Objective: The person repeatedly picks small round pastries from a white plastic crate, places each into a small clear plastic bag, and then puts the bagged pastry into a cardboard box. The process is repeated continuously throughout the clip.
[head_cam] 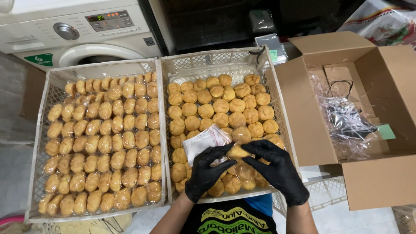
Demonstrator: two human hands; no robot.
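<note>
Both my hands wear black gloves and hover over the near end of the right crate (286,130). My left hand (207,171) and my right hand (277,167) meet on one golden pastry (238,151), pinching it between their fingertips. A stack of small clear plastic bags (203,139) lies on the pastries just left of that piece, under my left fingers. The right crate holds bare round golden pastries (221,106). The left crate (37,143) is filled with rows of pastries in clear wrappers (104,143).
An open cardboard box (381,182) with crumpled clear plastic (346,125) stands to the right. A white washing machine (78,30) sits behind the crates. Dark shelving fills the back. Another white crate (323,195) peeks out below the box.
</note>
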